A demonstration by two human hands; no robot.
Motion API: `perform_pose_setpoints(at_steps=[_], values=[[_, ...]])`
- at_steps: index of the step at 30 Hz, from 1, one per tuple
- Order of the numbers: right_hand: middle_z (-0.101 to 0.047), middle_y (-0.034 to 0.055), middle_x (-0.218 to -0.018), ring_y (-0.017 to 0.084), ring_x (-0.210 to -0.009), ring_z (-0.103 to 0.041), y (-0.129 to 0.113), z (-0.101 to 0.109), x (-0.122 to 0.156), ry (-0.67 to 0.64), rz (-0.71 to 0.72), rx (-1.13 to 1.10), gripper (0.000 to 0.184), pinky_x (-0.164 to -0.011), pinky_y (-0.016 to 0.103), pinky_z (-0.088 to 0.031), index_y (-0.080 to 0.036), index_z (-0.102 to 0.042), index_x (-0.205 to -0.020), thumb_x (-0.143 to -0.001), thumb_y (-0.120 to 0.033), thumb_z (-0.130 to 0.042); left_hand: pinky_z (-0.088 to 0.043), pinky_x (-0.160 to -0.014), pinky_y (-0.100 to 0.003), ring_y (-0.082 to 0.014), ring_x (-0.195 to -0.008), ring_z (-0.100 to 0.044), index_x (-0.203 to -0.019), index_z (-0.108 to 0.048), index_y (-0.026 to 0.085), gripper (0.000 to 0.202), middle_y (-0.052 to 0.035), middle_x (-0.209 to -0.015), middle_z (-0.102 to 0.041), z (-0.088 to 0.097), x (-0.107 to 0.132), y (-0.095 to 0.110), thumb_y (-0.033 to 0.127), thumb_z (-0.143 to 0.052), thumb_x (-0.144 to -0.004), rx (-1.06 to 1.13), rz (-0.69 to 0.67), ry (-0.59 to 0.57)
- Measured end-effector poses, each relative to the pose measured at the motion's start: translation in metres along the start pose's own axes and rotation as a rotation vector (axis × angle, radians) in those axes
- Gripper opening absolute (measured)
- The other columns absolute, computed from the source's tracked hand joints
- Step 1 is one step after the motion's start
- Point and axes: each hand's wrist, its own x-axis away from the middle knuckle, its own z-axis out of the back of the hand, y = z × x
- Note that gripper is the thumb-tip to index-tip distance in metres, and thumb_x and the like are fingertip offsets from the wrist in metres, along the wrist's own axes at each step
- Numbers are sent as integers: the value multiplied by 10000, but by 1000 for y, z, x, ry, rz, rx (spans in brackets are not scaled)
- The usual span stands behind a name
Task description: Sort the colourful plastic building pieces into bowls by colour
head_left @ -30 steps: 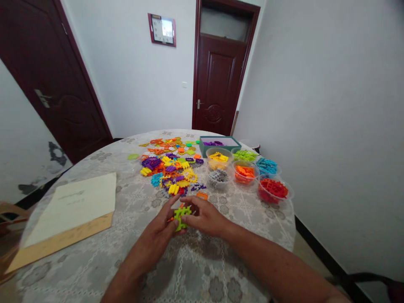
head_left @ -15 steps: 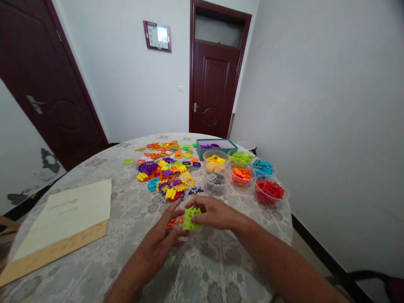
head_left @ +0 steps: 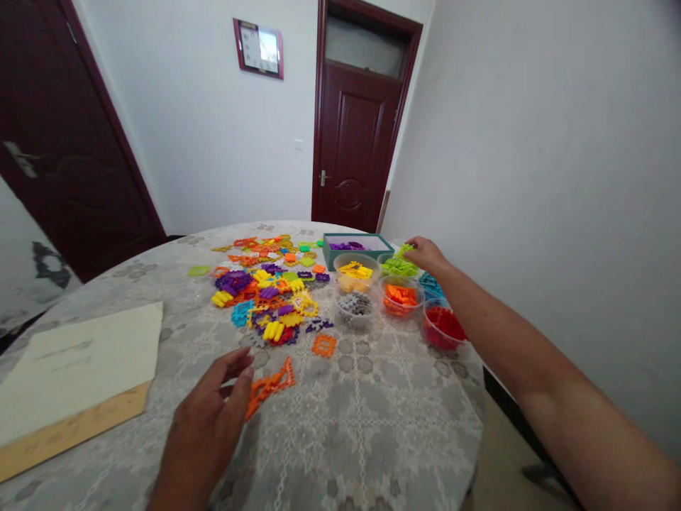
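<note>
At the far right of the table my right hand (head_left: 425, 252) reaches over a clear bowl of lime-green pieces (head_left: 400, 267). Its fingertips pinch a lime-green toothed building piece (head_left: 407, 250) just above the pile. Near the front, my left hand (head_left: 213, 411) is half curled, thumb and fingers apart, with nothing visible between them. Orange toothed building pieces (head_left: 274, 383) lie right beside its thumb; whether they touch it is unclear. A square orange piece (head_left: 324, 345) rests flat farther forward.
Mixed coloured pieces (head_left: 271, 298) are heaped mid-table. Bowls hold yellow (head_left: 355, 270), grey (head_left: 355, 304), orange (head_left: 401, 294), blue (head_left: 430, 284) and red pieces (head_left: 444, 324). A green box (head_left: 330, 259) of purple pieces stands behind. Papers (head_left: 85, 362) lie left.
My right hand has moved from the front middle to the far green bowl, carrying the green piece. My left hand has drawn back to the left. The whole view has shifted slightly.
</note>
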Motion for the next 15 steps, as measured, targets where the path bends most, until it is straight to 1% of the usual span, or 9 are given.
perform_pose_setpoints(at_steps=[2, 4, 6, 9, 12, 14, 15], values=[[-788, 91, -955, 206, -831, -707, 6, -10, -6, -21, -28, 17, 368, -807, 291, -533, -136, -772, -1129, -766, -189, -744, -610, -893, -408, -262, -948, -782, -1309, -643, 260, 529, -77, -1263, -766, 1, -3, -3, 579, -492, -915, -60, 19, 20], [-795, 104, -953, 215, -842, -719, 10, -17, -8, -21, -46, 30, 365, -825, 301, -542, -127, -775, -1127, -768, -175, -730, -607, -876, -419, -270, -928, -778, -1317, -640, 252, 548, -88, -1272, -759, 0, -5, -10, 587, -478, -916, -116, 11, 17], [-798, 128, -1030, 226, -921, -727, 11, -21, -6, 9, -46, 40, 357, -883, 314, -540, -125, -772, -1143, -801, -162, -680, -595, -913, -439, -292, -989, -764, -1321, -647, 227, 575, -109, -1272, -751, -4, -8, -19, 591, -492, -903, -173, -48, -4], [-780, 141, -1168, 232, -1066, -707, 6, -18, 3, 79, -14, 44, 354, -994, 331, -508, -135, -770, -1160, -859, -155, -586, -542, -1029, -474, -328, -1146, -707, -1318, -665, 184, 598, -141, -1263, -738, -13, -10, -35, 573, -531, -883, -260, -164, -36], [-777, 120, -1184, 231, -1082, -695, -11, -12, 29, 120, 65, 8, 368, -1016, 343, -502, -151, -761, -1185, -905, -188, -524, -485, -1090, -479, -330, -1204, -662, -1363, -649, 156, 596, -157, -1285, -714, -19, -7, -39, 508, -553, -891, -344, -215, -95], [-784, 104, -1139, 234, -1035, -699, -30, -9, 58, 127, 175, -74, 348, -982, 353, -517, -161, -763, -1166, -929, -233, -519, -469, -1087, -468, -333, -1203, -645, -1391, -635, 150, 590, -160, -1273, -713, -18, -3, -33, 443, -588, -881, -417, -203, -156], [-787, 97, -1110, 235, -1005, -700, -41, -8, 76, 107, 241, -130, 328, -961, 359, -524, -168, -768, -1144, -936, -258, -530, -464, -1081, -459, -334, -1201, -637, -1406, -628, 156, 591, -161, -1267, -711, -16, -1, -28, 425, -604, -881, -447, -181, -176]])
